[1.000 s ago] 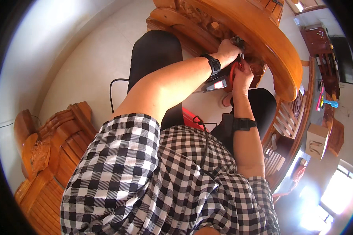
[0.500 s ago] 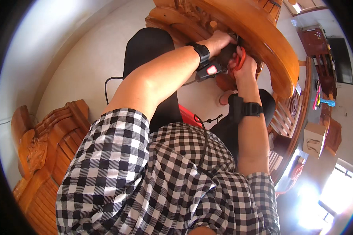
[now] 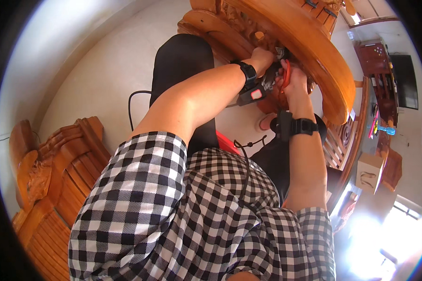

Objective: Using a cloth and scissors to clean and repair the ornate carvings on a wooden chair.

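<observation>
Below the curved wooden armrest, both my hands are close together. My right hand is closed around red-handled scissors; the handle loop shows, but the blades are hidden. My left hand, just to the left, is curled with its fingers turned away, at a dark, partly shiny piece of material. What those fingers grip I cannot make out. Each wrist wears a black strap with a small device; the left wrist's device has a lit red-edged window.
Carved wood and a lower rail crowd the hands from above. A wooden chair stands at the left. On the right are a slatted bench, a cardboard box and a dark screen. A black cable runs over my shirt.
My left hand has drawn slightly down, baring more of the shiny material beside it. My right hand stays closed on the scissors, their red loop turned narrower. The view has shifted a little.
</observation>
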Demonstrator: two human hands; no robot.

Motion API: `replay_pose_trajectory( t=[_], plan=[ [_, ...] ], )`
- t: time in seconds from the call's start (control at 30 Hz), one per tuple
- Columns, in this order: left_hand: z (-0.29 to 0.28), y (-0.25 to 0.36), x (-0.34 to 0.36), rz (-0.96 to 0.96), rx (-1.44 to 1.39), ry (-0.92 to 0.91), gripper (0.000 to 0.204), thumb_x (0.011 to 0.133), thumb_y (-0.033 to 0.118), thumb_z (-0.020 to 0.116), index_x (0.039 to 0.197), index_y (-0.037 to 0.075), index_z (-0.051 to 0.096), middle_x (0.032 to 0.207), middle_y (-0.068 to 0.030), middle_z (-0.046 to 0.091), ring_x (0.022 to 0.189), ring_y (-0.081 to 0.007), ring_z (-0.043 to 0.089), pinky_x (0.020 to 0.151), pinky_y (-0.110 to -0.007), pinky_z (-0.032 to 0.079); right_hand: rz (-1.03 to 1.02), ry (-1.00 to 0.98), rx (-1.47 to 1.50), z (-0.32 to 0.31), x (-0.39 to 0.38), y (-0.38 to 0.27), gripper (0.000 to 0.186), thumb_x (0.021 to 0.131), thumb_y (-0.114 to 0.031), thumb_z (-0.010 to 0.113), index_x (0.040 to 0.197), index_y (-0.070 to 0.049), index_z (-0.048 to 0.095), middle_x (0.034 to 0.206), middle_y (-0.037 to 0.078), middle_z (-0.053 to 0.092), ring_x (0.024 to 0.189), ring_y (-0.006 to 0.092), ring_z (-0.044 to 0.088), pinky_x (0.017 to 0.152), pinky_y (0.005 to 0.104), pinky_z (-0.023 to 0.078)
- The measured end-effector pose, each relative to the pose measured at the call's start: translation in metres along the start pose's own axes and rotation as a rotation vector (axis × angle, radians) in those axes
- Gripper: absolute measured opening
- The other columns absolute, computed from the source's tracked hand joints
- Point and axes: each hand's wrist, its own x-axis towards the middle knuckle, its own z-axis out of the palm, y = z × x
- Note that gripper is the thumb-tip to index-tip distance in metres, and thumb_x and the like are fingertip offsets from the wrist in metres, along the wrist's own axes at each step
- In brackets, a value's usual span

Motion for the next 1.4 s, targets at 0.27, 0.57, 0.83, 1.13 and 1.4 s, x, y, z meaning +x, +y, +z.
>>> replay_pose_trajectory(
  t=[0.27, 0.57, 0.83, 1.13, 1.4],
  plan=[
    [0.011, 0.021, -0.049, -0.116, -0.178, -0.214, 0.023, 0.08, 0.007, 0.066, 0.097, -0.009, 0.066, 0.089, -0.0192, 0.067, 0.076, -0.0287, 0.066, 0.061, -0.042, 0.052, -0.08, 0.064, 0.046, -0.026, -0.031, 0.018, 0.027, 0.085, -0.016, 0.069, 0.107, -0.006, 0.056, 0.072, 0.008, 0.054, 0.046, 0.0217, 0.051, 0.035, 0.0248, 0.037],
    [0.013, 0.0, -0.012, 0.17, 0.211, -0.095, 0.027, 0.076, 0.011, 0.072, 0.091, -0.011, 0.067, 0.089, -0.0184, 0.068, 0.078, -0.0268, 0.065, 0.067, -0.041, 0.051, -0.195, 0.175, -0.052, -0.027, -0.054, 0.037, 0.039, 0.081, -0.016, 0.073, 0.115, -0.001, 0.06, 0.064, 0.005, 0.057, 0.044, 0.0144, 0.051, 0.034, 0.0239, 0.037],
    [0.013, -0.018, 0.003, 0.439, 0.567, -0.165, 0.03, 0.074, 0.013, 0.068, 0.101, -0.001, 0.07, 0.094, -0.018, 0.07, 0.091, -0.0244, 0.067, 0.078, -0.035, 0.05, -0.307, 0.402, -0.258, -0.032, -0.048, 0.036, 0.042, 0.075, -0.02, 0.079, 0.109, 0.0, 0.065, 0.06, 0.004, 0.057, 0.04, 0.015, 0.05, 0.033, 0.0252, 0.033],
    [0.029, 0.007, -0.031, 0.285, 0.019, -0.162, 0.037, 0.073, 0.008, 0.063, 0.109, 0.004, 0.07, 0.098, -0.0169, 0.07, 0.09, -0.0241, 0.067, 0.082, -0.031, 0.05, -0.279, 0.242, -0.222, -0.055, -0.037, 0.035, 0.032, 0.077, -0.016, 0.077, 0.102, 0.002, 0.065, 0.069, 0.007, 0.062, 0.044, 0.0184, 0.055, 0.037, 0.0275, 0.038],
    [0.052, 0.007, -0.024, 0.222, -0.165, -0.128, 0.024, 0.076, 0.001, 0.063, 0.1, -0.003, 0.068, 0.086, -0.0163, 0.069, 0.074, -0.0234, 0.066, 0.066, -0.036, 0.052, -0.23, 0.199, -0.09, -0.06, -0.078, 0.029, 0.035, 0.082, -0.018, 0.073, 0.11, 0.002, 0.062, 0.068, 0.008, 0.06, 0.043, 0.018, 0.054, 0.035, 0.0239, 0.037]
  ],
)
